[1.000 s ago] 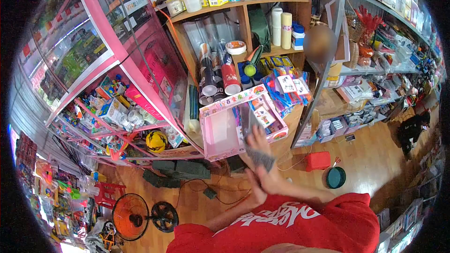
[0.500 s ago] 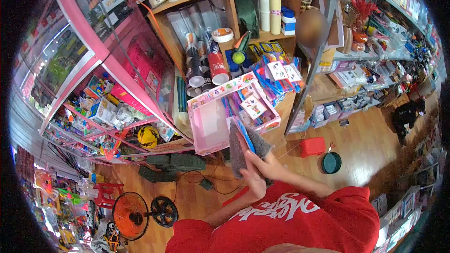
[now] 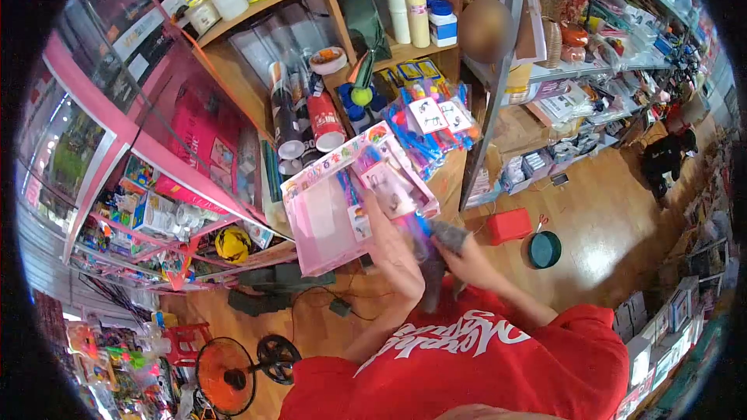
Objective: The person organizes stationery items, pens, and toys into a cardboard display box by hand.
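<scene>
Holding: right hand [image 3: 467, 263] has its fingers clamped on a grey cloth [image 3: 437, 264], close to the red-sleeved chest.
Reaching: left hand [image 3: 393, 253], fingers apart, lies flat against a packet [image 3: 389, 190] just beyond them.
Box: pink box [image 3: 327, 222] holds that packet.
Beyond: wooden shelf [image 3: 233, 78] with rolled tubes [image 3: 307, 113].

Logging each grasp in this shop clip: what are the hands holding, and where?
The right hand grips a grey cloth at its upper end. The left hand rests on the pink toy box; a grip cannot be told.
</scene>
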A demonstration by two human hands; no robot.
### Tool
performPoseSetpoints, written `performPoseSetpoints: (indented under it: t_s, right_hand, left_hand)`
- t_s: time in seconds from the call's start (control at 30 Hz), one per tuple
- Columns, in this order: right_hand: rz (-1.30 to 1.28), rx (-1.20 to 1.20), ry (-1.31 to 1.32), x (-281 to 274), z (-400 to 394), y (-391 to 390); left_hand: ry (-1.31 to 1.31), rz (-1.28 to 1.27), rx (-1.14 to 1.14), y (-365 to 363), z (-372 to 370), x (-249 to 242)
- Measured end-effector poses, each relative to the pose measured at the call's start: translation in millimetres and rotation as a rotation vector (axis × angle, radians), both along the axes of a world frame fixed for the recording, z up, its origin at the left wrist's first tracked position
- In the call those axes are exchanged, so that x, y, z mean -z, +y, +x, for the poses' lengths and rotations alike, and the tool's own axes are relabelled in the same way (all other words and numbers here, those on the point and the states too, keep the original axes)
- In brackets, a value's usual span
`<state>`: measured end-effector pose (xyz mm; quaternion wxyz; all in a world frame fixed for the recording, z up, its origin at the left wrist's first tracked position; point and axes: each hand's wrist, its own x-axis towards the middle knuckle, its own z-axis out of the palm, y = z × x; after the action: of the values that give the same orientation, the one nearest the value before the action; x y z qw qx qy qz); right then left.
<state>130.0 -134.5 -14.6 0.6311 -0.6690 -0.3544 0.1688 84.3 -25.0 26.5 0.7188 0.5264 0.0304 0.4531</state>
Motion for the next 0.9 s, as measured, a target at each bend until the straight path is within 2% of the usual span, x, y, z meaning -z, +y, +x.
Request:
performPoseSetpoints:
  t_s: [0.03, 0.13, 0.2, 0.23, 0.33, 0.37, 0.43, 0.47, 0.5, 0.53, 0.57, 0.67, 0.77, 0.87, 0.9]
  right_hand:
    - [0.002, 0.134, -0.055, -7.7, 10.0, -3.4]
    - [0.072, 0.308, -0.265, -5.3, 60.2, -2.5]
    - [-0.033, 0.260, 0.000, -23.2, 102.8, 2.1]
    - [-0.005, 0.320, -0.160, -19.2, 116.9, 9.7]
    - [-0.069, 0.417, -0.261, -22.7, 135.9, 32.3]
    - [-0.160, 0.412, -0.205, -23.1, 138.3, 37.8]
    - [-0.134, 0.475, -0.358, -12.2, 141.8, 49.3]
    - [-0.120, 0.505, -0.434, -7.6, 141.8, 54.2]
    - [-0.271, 0.491, -0.349, -19.8, 134.6, 53.5]
    - [-0.295, 0.497, -0.398, -15.1, 136.0, 54.6]
    - [-0.321, 0.501, -0.447, -7.7, 138.4, 54.6]
    - [-0.292, 0.490, -0.442, -18.2, 129.6, 48.4]
    - [-0.241, 0.476, -0.329, -30.2, 120.5, 31.6]
    - [-0.135, 0.506, -0.312, -28.7, 117.2, 8.0]
    - [-0.117, 0.521, -0.251, -26.7, 114.1, 0.3]
  left_hand:
    - [0.008, -0.009, -0.013, -0.9, 0.5, -0.5]
    - [0.032, -0.014, -0.050, 3.4, 4.3, -4.9]
    - [0.079, -0.003, -0.095, 10.1, 7.8, -6.4]
    - [0.088, 0.001, -0.102, 13.1, 8.5, -3.5]
    - [0.135, 0.003, -0.143, 17.6, 10.3, -0.3]
    - [0.149, 0.010, -0.156, 18.5, 10.8, 0.4]
    - [0.178, 0.022, -0.187, 21.9, 12.2, 3.5]
    - [0.284, 0.135, -0.191, 27.9, 10.6, 4.2]
    - [0.393, 0.245, -0.191, 38.3, 7.4, 4.5]
    - [0.503, 0.352, -0.188, 47.9, 5.4, 6.7]
    - [0.494, 0.337, -0.254, 58.8, 10.0, 18.7]
    - [0.913, 0.743, -0.478, 104.4, 2.8, 23.4]
    - [1.329, 0.774, -0.425, 142.4, -4.7, 45.6]
    - [1.446, 0.787, -0.309, 152.5, 0.1, 46.1]
    - [1.372, 0.795, -0.314, 152.2, 0.2, 51.6]
